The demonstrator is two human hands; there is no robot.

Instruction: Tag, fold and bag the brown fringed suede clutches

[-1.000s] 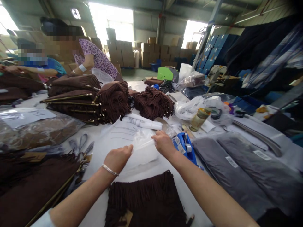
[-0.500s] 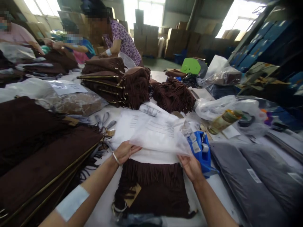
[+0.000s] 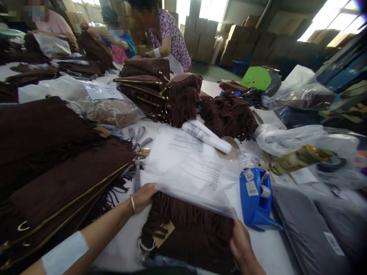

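Observation:
A clear plastic bag with printed text lies over the top of a dark brown fringed bag on the white table in front of me. My left hand grips the plastic bag's left edge beside the fringe. My right hand holds its right corner down at the brown bag's right side. A paper tag hangs on the fringed bag.
A blue tape dispenser sits just right of my right hand. Grey pouches lie at right, stacked brown fringed bags at left and behind. Scissors and a paper roll lie beyond. Other people work at the far side.
Both hands have drawn the plastic bag toward me and down over the fringed bag's top. My right hand moved lower and nearer; the view swung left.

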